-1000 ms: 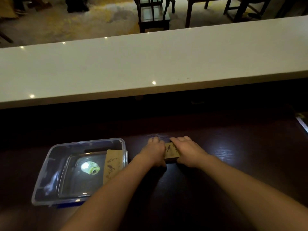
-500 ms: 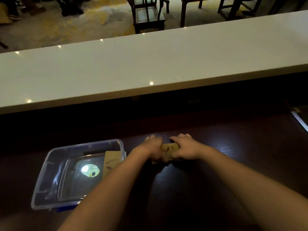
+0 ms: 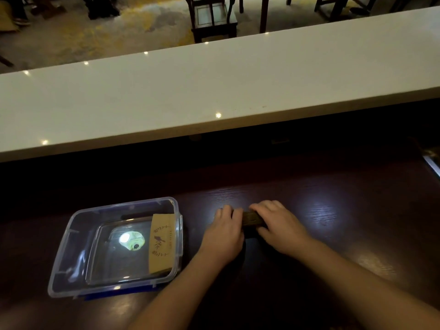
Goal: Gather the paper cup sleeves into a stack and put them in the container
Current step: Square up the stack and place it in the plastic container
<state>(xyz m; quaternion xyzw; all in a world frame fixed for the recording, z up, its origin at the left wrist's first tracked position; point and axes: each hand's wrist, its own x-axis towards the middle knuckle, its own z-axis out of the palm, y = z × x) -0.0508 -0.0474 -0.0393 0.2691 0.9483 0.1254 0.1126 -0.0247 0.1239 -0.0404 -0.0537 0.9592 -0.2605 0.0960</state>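
A small stack of brown paper cup sleeves (image 3: 252, 218) lies on the dark wooden counter (image 3: 333, 222), pressed between my two hands. My left hand (image 3: 225, 231) covers its left end and my right hand (image 3: 277, 223) grips its right end; only a narrow strip of the stack shows between them. Left of my hands stands a clear plastic container (image 3: 71, 236). One brown printed sleeve (image 3: 162, 244) leans against its right inner wall.
A round pale sticker or reflection (image 3: 132, 240) shows on the container floor. A long white raised ledge (image 3: 214, 86) runs across behind the counter. Dark chairs (image 3: 212, 17) stand on the floor beyond it. A metal edge (image 3: 432, 163) sits at the far right.
Both hands have stayed on the sleeve stack, pressing it together; less of the stack shows between them now. The container and its sleeve have not moved.
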